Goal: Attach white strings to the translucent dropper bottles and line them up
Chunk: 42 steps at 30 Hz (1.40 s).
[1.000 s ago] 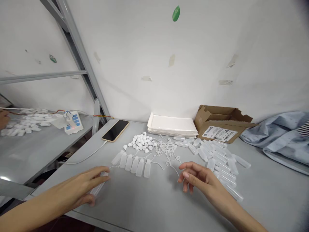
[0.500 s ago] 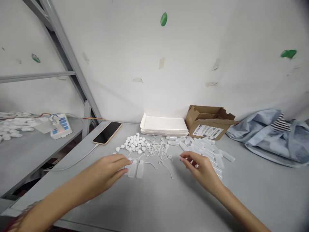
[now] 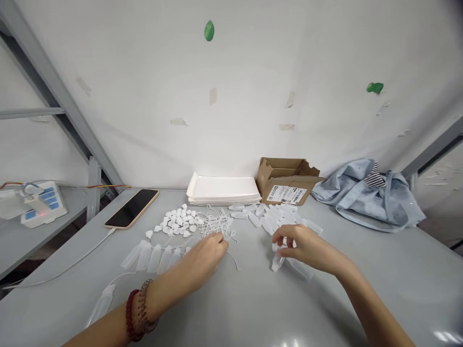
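My left hand (image 3: pixel 208 253) is closed, palm down, its fingertips at the looped end of a white cord (image 3: pixel 234 260); the loop is hidden under them. A heap of similar cords (image 3: pixel 215 222) lies just beyond. Between thumb and fingers my right hand (image 3: pixel 296 243) pinches a small clear plastic bottle (image 3: pixel 278 261), tilted low over the table. Another clear bottle (image 3: pixel 300 268) lies under that hand. Left of my left hand is a row of clear bottles (image 3: pixel 154 259) with cords at their necks. One corded bottle (image 3: pixel 101 304) lies apart near my left forearm.
White caps (image 3: pixel 177 221) are heaped left of the cords. Loose clear bottles (image 3: pixel 269 219) lie before a cardboard box (image 3: pixel 289 185). A white stack (image 3: pixel 224 188), a charging phone (image 3: pixel 132 208), a power strip (image 3: pixel 45 205) and blue cloth (image 3: pixel 365 197) line the back.
The view has turned right. My left hand has moved from the bottle row to the loose cord and closed there. My right hand has taken a clear bottle from the pile.
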Motion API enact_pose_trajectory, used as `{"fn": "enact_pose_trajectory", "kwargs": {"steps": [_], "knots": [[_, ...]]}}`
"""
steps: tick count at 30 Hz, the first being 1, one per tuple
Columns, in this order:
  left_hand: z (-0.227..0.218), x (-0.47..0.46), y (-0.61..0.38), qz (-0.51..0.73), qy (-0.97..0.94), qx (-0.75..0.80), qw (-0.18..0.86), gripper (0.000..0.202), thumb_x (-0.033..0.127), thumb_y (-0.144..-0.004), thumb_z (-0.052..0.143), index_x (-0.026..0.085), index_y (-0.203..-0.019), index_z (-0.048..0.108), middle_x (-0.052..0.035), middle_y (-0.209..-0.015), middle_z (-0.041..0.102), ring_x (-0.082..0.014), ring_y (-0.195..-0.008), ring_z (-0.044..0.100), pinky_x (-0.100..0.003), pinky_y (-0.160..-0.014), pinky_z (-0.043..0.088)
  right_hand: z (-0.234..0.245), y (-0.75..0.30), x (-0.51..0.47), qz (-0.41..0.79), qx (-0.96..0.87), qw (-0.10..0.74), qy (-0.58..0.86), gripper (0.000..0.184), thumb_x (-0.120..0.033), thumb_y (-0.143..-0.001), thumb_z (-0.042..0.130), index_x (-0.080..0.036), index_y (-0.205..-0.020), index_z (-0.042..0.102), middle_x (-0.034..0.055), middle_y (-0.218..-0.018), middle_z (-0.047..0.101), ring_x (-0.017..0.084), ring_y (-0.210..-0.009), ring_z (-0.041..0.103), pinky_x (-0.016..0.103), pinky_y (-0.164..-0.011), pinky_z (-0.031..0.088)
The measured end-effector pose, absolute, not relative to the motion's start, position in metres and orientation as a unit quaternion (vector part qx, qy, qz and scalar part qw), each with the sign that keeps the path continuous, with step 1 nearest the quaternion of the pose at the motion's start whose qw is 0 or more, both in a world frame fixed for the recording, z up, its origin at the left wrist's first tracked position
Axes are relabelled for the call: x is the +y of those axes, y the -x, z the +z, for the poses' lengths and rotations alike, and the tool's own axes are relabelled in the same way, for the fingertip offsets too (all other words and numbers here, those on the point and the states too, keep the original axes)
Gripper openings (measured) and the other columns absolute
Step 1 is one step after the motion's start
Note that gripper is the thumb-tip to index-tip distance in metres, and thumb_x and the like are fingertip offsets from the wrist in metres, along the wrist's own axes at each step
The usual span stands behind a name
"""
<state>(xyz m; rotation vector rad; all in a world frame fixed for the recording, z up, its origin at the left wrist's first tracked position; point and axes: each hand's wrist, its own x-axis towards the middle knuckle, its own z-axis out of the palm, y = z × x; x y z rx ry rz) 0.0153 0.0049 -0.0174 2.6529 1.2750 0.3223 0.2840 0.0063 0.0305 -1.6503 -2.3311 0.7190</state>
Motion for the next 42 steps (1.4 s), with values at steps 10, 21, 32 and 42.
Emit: {"fn": "enact_pose_trajectory", "kwargs": {"steps": [10, 21, 32, 42], "knots": [[0.009, -0.003, -0.046, 0.314, -0.627, 0.514, 0.494, 0.011, 0.022, -0.075, 0.062, 0.013, -0.082, 0.064, -0.0037, -0.071, 0.068, -0.0170, -0.068, 0.064, -0.031, -0.069, 0.053, 0.018, -0.272, 0.001, 0.230, -0.850, 0.097, 0.463, 0.028, -0.002, -0.069, 0.056, -0.022, -0.085, 0.068, 0.0023, -0.085, 0.064, 0.018, -0.079, 0.059, 0.027, -0.068, 0.043], [0.007, -0.015, -0.044, 0.449, -0.453, 0.456, 0.621, 0.018, 0.032, -0.070, 0.073, 0.015, -0.078, 0.072, -0.0012, -0.067, 0.067, -0.0125, -0.068, 0.062, -0.027, -0.075, 0.053, 0.007, -0.223, -0.016, 0.237, -0.808, 0.376, 0.386, 0.015, -0.021, -0.084, 0.060, -0.017, -0.097, 0.066, 0.0068, -0.089, 0.064, 0.016, -0.077, 0.058, 0.028, -0.067, 0.048], [0.007, -0.024, -0.038, 0.446, -0.599, 0.442, 0.497, 0.019, 0.031, -0.077, 0.065, 0.020, -0.092, 0.070, -0.0029, -0.092, 0.064, -0.0158, -0.081, 0.063, -0.027, -0.074, 0.055, 0.000, -0.211, -0.024, 0.207, -0.794, 0.419, 0.388, 0.017, -0.022, -0.086, 0.058, -0.015, -0.100, 0.065, 0.0083, -0.088, 0.062, 0.014, -0.071, 0.060, 0.024, -0.056, 0.052], [0.013, -0.021, -0.040, 0.419, -0.611, 0.458, 0.491, 0.015, 0.030, -0.078, 0.062, 0.021, -0.088, 0.069, -0.0029, -0.090, 0.064, -0.0160, -0.082, 0.061, -0.026, -0.073, 0.054, -0.007, -0.214, -0.020, -0.014, -0.831, 0.430, 0.353, 0.012, -0.019, -0.089, 0.053, -0.014, -0.100, 0.051, 0.0088, -0.083, 0.064, 0.017, -0.075, 0.064, 0.024, -0.057, 0.053]]}}
